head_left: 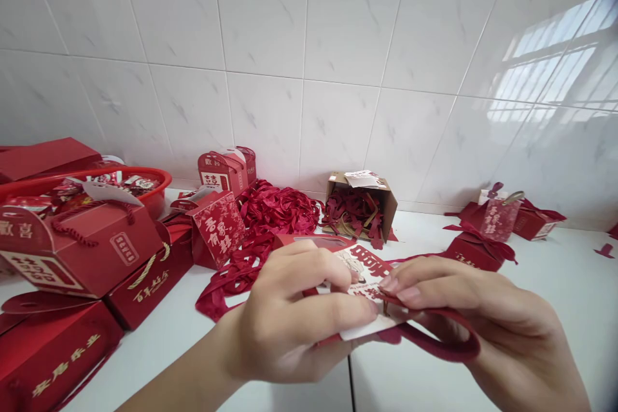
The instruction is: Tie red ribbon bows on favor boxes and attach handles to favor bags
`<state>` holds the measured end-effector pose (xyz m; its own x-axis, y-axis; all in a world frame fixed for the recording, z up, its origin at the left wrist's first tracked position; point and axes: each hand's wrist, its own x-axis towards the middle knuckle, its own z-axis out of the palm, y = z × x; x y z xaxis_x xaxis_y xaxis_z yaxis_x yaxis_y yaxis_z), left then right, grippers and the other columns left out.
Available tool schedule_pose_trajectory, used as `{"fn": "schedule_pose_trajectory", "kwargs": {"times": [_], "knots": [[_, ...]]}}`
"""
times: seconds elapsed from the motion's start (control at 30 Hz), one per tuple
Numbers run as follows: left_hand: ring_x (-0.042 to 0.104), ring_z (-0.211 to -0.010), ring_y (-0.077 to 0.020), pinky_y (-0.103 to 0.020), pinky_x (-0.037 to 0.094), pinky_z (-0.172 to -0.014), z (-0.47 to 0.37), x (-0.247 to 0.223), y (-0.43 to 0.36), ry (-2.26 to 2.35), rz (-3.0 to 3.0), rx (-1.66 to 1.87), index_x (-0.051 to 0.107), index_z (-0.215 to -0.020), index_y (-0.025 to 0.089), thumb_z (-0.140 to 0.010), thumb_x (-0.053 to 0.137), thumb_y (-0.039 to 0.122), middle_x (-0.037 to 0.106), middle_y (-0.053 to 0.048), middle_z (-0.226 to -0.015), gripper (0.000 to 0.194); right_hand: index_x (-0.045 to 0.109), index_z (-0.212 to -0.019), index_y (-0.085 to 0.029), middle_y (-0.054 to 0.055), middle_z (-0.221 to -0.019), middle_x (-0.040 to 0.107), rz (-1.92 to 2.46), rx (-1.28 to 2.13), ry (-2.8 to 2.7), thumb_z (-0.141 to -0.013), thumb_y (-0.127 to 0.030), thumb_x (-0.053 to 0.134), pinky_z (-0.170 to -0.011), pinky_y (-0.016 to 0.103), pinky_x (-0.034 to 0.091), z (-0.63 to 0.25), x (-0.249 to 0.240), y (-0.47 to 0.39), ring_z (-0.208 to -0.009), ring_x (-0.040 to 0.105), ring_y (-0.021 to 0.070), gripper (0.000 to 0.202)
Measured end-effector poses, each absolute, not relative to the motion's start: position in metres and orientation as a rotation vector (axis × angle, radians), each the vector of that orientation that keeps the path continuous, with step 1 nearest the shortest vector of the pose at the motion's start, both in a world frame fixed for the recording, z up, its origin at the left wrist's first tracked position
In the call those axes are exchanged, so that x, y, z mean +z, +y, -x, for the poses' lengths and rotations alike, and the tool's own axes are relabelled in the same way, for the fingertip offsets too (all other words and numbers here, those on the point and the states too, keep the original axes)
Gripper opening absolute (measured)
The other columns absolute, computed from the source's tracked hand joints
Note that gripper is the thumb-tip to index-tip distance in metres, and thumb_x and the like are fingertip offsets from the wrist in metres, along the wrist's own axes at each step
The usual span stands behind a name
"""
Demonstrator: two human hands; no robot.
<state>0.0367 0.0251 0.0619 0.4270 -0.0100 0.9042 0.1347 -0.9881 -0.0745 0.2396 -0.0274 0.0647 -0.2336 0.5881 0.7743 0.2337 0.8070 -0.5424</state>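
Observation:
In the head view my left hand [290, 315] is closed on a white and red printed card [355, 329], its fingers lying across the front. Red edges show behind the card, but what they belong to is mostly hidden. My right hand [487, 309] pinches a dark red ribbon [461, 354] at the card's right side. From there the ribbon bends in a loop below the right fingers. Both hands meet over the front of the white table [309, 396], and the fingertips partly cover the card's print.
Red gift boxes [120, 241] and a red basin [161, 177] of wrapped sweets crowd the left. Behind my hands lie a heap of red ribbon [280, 206] and a cardboard box [389, 206] of cut pieces. Ribbon-tied red boxes [476, 254] stand right, before a tiled wall [347, 116].

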Motion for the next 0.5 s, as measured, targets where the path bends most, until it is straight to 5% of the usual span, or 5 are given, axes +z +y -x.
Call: {"fn": "schedule_pose_trajectory", "kwargs": {"times": [0.5], "knots": [[0.063,-0.062,-0.0113,-0.024,0.056,-0.060,-0.0430,0.0611,0.0254,-0.081,2.534,-1.713,0.068,-0.074,0.011,-0.079,0.070,0.018,0.058,-0.002,-0.067,0.008,0.072,-0.100,-0.026,0.006,-0.091,0.072,0.648,0.310,-1.859,-0.087,-0.014,0.059,-0.065,0.024,0.061,-0.2423,0.0586,-0.0278,-0.085,0.069,0.0186,0.022]]}}
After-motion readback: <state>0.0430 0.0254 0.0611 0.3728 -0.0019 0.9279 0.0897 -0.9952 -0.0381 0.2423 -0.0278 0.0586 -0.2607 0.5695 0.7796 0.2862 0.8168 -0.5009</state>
